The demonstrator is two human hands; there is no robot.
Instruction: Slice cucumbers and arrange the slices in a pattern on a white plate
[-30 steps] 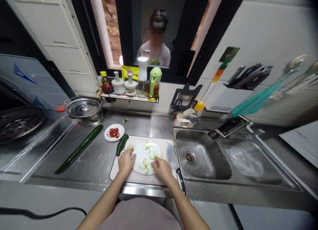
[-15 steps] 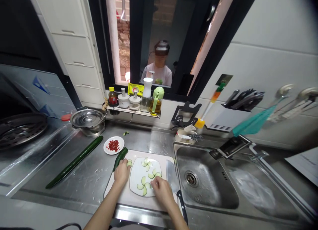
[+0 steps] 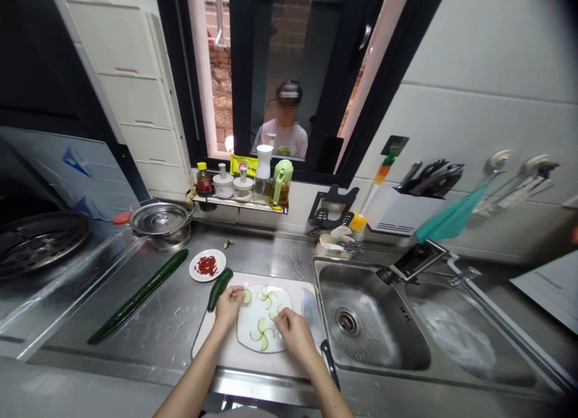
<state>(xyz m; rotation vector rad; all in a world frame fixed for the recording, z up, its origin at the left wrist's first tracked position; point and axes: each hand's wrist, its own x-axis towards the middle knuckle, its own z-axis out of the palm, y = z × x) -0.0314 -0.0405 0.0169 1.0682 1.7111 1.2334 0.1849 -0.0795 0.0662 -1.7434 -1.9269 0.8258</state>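
Note:
A white square plate point(image 3: 251, 335) on the white cutting board point(image 3: 226, 361) carries fans of thin cucumber slices point(image 3: 262, 335). At the plate's left edge my left hand point(image 3: 229, 306) pinches a pale green cucumber slice point(image 3: 246, 296). My right hand point(image 3: 292, 330) is over the plate's right side with fingers pinched, partly covering the slices there; what its fingertips hold is too small to tell. The cut cucumber piece point(image 3: 220, 290) lies beside my left hand. A knife point(image 3: 328, 355) with a black handle rests at the board's right edge.
A small plate's rim point(image 3: 193, 273) surrounds red bits. A whole cucumber point(image 3: 139, 294) lies left. The sink point(image 3: 374, 340) is right of the board. Behind are a lidded steel pot point(image 3: 169, 234), a shelf of condiments point(image 3: 244, 204) and a faucet point(image 3: 415, 261). The window reflects a person.
My left hand has lifted off the board by the cucumber piece and moved right and up, with a slice now in its fingers. My right hand has shifted slightly up over the right-hand slices.

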